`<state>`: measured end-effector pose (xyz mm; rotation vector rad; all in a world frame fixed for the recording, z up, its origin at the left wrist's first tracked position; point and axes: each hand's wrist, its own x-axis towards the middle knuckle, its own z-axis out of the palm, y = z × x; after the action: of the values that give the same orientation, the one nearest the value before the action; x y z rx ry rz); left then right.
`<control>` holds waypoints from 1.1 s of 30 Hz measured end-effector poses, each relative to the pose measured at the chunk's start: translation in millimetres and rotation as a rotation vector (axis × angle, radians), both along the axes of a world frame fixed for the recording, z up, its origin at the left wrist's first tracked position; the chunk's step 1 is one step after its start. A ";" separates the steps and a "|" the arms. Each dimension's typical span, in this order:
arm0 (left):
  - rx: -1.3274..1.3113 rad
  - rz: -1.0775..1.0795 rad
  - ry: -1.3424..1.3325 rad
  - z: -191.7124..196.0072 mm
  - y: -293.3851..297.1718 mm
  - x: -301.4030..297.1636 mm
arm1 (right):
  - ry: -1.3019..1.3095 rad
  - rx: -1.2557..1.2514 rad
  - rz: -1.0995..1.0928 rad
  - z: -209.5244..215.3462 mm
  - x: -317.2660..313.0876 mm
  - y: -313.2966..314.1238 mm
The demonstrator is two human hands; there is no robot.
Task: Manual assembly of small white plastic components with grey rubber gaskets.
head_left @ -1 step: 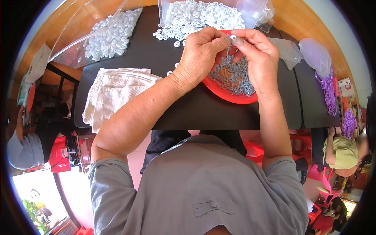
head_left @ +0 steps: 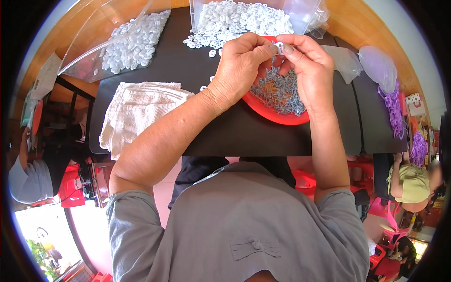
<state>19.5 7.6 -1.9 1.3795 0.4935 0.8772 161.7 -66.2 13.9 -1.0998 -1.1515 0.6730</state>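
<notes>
The piece [head_left: 280, 48] has turned; I see left hand [head_left: 243, 58] and right hand [head_left: 311, 63] pinching it above the bowl [head_left: 282, 119], counter edge [head_left: 253, 152] on its near side.

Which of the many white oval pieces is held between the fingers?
The white piece pinched over the red bowl, between left hand and right hand; the others lie unheld.

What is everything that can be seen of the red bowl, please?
The red bowl is round, open side up, and looks like shiny plastic. It sits on the dark table and holds a heap of small grey-blue pieces. The left hand and right hand hide parts of it; whether they touch it is unclear.
</notes>
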 end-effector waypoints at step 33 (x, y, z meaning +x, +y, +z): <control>0.037 -0.205 -0.128 -0.1 10.6 -3.7 | 0.022 -0.171 0.184 11.2 18.6 -8.9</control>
<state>15.9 18.2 -2.0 1.3705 0.2348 0.8038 180.2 -75.1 25.1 -1.1351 -1.2020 0.9390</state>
